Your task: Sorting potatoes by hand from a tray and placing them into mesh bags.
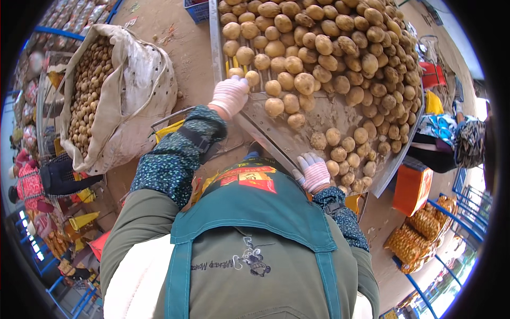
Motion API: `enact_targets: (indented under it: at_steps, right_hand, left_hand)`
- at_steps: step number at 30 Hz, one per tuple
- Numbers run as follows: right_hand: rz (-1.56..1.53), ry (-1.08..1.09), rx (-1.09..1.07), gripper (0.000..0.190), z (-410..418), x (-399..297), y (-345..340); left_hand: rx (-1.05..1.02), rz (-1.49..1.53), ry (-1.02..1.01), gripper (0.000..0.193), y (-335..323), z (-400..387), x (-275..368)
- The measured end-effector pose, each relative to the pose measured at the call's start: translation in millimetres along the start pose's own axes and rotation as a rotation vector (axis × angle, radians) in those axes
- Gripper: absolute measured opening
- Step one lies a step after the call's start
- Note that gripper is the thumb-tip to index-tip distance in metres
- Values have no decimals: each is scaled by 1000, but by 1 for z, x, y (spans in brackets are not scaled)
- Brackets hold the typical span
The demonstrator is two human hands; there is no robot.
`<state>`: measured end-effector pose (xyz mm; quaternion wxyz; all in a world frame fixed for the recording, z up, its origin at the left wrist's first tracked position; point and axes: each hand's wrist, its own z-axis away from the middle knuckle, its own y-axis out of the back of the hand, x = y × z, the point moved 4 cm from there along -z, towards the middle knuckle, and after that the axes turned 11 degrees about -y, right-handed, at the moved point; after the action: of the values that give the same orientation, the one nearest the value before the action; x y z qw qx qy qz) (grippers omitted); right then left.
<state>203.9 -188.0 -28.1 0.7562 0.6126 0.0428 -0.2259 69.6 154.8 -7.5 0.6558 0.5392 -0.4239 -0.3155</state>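
Observation:
My left hand (230,96), in a pink-and-white knit glove, is at the near left corner of a metal sorting table (275,133). Its fingertips meet a potato (236,72) and a second potato (252,77) beside it; whether they grip either one is hidden by the glove. At the table's near edge lies my right hand (314,171), gloved alike, thumb apart from the fingers and nothing seen in it. Small potatoes (333,167) sit just right of it. A large heap of potatoes (342,52) covers the far and right parts of the table.
To the left stands a big fabric sack (139,91) filled with small potatoes (89,91). A blue crate (197,11) is beyond the table. On the right are an orange box (412,187), filled mesh bags (414,235) and a person (442,141). Another person (44,179) bends at far left.

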Motion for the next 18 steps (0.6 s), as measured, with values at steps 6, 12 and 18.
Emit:
enact_targets:
  at_steps: [6, 12, 18]
  right_hand:
    - [5, 8, -43, 47, -3, -4, 6]
    - [-25, 34, -3, 38, -4, -4, 11]
    - [-95, 56, 32, 37, -3, 1, 13]
  left_hand:
    - [378, 1499, 534, 39, 1, 5, -34]
    - [63, 475, 184, 44, -3, -42, -14]
    - [-127, 41, 31, 54, -18, -51, 15]
